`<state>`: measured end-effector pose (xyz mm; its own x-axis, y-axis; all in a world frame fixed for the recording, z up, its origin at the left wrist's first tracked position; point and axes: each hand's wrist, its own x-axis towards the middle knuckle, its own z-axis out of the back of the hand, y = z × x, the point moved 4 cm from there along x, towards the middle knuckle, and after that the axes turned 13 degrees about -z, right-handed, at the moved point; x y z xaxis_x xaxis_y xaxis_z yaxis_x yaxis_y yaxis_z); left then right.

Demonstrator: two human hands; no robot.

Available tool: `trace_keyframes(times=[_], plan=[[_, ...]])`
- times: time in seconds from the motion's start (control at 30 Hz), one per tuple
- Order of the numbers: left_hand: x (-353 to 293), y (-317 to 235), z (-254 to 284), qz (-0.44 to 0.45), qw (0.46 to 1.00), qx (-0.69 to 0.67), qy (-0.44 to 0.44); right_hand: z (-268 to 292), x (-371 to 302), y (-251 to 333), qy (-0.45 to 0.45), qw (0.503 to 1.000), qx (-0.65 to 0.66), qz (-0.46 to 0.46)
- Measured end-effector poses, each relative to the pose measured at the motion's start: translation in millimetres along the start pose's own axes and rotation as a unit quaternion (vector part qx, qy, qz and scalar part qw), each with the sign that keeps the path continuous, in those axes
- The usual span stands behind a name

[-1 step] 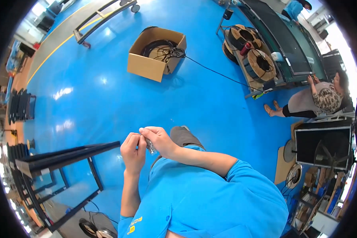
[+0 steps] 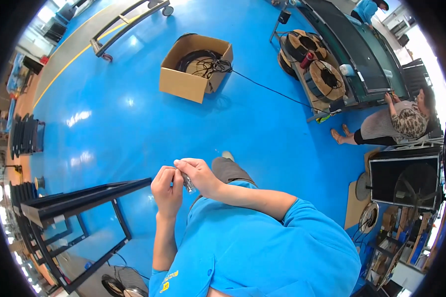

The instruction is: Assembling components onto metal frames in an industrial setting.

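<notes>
In front of my waist, my left hand (image 2: 166,187) and my right hand (image 2: 199,174) are held together, fingers pinched and the tips touching. Between them is a small, shiny clear plastic bag (image 2: 189,184), its lower end showing below my right fingers. Something greyish seems to be inside, too small to make out. My fingers hide the bag's upper end. Both hands are closed on it, above the blue floor.
A black metal frame (image 2: 84,200) stands close on my left. Ahead, an open cardboard box (image 2: 183,91) holds coiled black cable, with one cable trailing right to a cart with reels (image 2: 325,81). A person (image 2: 389,123) sits at a bench on the right. A wheeled frame (image 2: 129,27) stands far ahead.
My view has shifted slightly, and more of my shoe shows past the trouser leg. My hands keep the same grip on the bag.
</notes>
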<state>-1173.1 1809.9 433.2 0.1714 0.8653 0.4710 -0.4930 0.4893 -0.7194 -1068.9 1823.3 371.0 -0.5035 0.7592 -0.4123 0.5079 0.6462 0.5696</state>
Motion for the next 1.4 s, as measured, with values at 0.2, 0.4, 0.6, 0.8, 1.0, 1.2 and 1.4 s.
trace_keyframes(times=[0.2, 0.4, 0.6, 0.8, 1.0, 1.2, 1.4], plan=[[60.0, 65.3, 40.9, -0.043, 0.993, 0.075, -0.085, -48.6, 95.7, 23.2, -0.001, 0.998, 0.012, 0.058], [119.0, 127.8, 104.3, -0.017, 0.973, 0.133, -0.190, -110.9, 203.3, 64.0, 0.090, 0.993, -0.067, 0.037], [171.1, 200.8, 180.8, 0.201, 0.886, -0.105, -0.404, -148.3, 332.4, 111.1, 0.158, 0.966, -0.138, -0.150], [179.4, 266.4, 224.5, 0.230, 0.809, -0.174, -0.512, -201.4, 415.0, 115.0, 0.231, 0.935, -0.206, -0.171], [173.9, 342.3, 256.4, 0.268, 0.816, -0.170, -0.483, -255.8, 503.3, 94.1, 0.193, 0.937, -0.263, -0.126], [186.0, 420.9, 334.0, 0.209, 0.760, -0.392, -0.475, -325.4, 589.1, 87.7, 0.226, 0.896, -0.367, -0.106], [209.1, 490.5, 414.7, 0.260, 0.849, -0.309, -0.341, -398.3, 648.1, 58.8, 0.277, 0.734, -0.620, 0.001]])
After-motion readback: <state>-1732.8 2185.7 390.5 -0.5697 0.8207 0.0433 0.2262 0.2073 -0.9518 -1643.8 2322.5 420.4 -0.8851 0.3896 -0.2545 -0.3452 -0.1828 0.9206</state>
